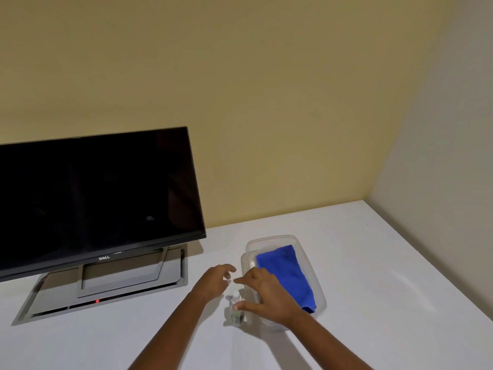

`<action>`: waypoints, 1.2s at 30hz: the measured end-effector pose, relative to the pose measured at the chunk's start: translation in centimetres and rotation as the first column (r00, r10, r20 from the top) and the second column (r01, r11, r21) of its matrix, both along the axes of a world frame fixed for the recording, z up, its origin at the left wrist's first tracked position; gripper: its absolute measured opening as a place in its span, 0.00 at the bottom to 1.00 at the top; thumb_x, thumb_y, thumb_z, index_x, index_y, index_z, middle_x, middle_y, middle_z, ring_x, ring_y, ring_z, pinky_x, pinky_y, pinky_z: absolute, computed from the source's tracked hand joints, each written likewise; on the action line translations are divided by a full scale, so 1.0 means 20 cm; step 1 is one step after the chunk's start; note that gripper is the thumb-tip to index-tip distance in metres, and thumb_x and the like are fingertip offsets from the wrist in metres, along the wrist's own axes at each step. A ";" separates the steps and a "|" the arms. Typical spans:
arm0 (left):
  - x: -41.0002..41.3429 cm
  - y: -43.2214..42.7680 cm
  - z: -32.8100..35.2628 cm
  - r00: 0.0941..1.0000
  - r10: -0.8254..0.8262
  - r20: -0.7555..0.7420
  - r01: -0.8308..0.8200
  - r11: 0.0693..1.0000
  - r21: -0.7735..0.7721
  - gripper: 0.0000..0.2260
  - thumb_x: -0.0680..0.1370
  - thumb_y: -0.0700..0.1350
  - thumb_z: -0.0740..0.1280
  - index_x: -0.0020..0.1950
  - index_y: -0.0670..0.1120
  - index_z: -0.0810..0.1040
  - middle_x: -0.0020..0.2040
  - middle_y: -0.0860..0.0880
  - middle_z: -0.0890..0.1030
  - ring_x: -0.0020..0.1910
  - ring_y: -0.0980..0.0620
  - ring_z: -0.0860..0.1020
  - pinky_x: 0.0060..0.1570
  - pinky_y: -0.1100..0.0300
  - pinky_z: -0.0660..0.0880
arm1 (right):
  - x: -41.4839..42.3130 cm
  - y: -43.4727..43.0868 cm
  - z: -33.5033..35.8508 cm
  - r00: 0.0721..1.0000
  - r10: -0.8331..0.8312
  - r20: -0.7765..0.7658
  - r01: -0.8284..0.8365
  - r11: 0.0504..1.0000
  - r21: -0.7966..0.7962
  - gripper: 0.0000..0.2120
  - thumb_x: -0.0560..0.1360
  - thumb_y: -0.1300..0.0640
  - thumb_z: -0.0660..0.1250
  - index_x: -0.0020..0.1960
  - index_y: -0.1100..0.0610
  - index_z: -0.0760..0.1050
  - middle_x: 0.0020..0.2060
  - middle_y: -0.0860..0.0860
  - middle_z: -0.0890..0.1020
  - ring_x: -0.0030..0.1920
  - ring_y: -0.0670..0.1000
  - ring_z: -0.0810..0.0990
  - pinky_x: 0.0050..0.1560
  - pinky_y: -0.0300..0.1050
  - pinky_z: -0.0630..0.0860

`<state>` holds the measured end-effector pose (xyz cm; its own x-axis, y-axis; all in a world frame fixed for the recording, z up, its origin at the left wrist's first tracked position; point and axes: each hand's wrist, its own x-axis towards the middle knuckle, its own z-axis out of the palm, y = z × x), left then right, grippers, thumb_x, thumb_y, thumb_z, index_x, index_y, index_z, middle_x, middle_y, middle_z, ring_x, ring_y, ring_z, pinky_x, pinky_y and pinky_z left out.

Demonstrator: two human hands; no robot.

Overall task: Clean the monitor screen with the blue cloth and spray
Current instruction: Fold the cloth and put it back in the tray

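White table (373, 263): spray bottle (237, 315) upright, blue cloth (288, 271) lengthwise in clear tray (272, 237).

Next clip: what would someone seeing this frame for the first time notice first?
The large dark monitor fills the left, standing on a white table. Right of it, a bright blue cloth lies in a clear plastic container. The left hand and right hand reach in beside that container, near a small upright spray bottle.

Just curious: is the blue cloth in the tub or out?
In. The blue cloth lies inside the clear tub, its walls around it.
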<state>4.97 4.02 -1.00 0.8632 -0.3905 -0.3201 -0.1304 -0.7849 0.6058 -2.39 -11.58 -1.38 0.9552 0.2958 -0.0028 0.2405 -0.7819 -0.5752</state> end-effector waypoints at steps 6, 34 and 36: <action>-0.07 0.09 0.01 0.996 -0.045 -0.070 0.043 0.998 -0.039 0.18 0.75 0.30 0.58 0.62 0.43 0.74 0.54 0.46 0.76 0.54 0.50 0.75 0.49 0.63 0.71 | 0.00 0.12 -0.01 0.992 -0.114 -0.049 0.119 0.985 0.121 0.14 0.75 0.49 0.65 0.57 0.55 0.78 0.45 0.48 0.72 0.49 0.46 0.69 0.52 0.39 0.67; -0.05 -0.33 0.05 0.944 0.286 -0.164 -0.318 0.919 -0.233 0.22 0.79 0.37 0.56 0.73 0.41 0.57 0.72 0.42 0.66 0.69 0.43 0.67 0.67 0.56 0.64 | 0.41 -0.12 0.00 0.905 -0.416 -0.088 0.405 0.780 0.478 0.08 0.75 0.65 0.64 0.53 0.59 0.71 0.47 0.54 0.77 0.49 0.56 0.78 0.51 0.49 0.78; -0.06 -0.33 0.02 0.939 0.284 -0.192 -0.327 0.911 -0.251 0.20 0.79 0.36 0.56 0.71 0.42 0.61 0.69 0.41 0.70 0.66 0.43 0.70 0.67 0.53 0.68 | 0.43 -0.11 -0.05 0.911 -0.401 -0.098 0.399 0.796 0.456 0.08 0.74 0.65 0.63 0.52 0.59 0.70 0.47 0.56 0.78 0.49 0.56 0.78 0.51 0.51 0.78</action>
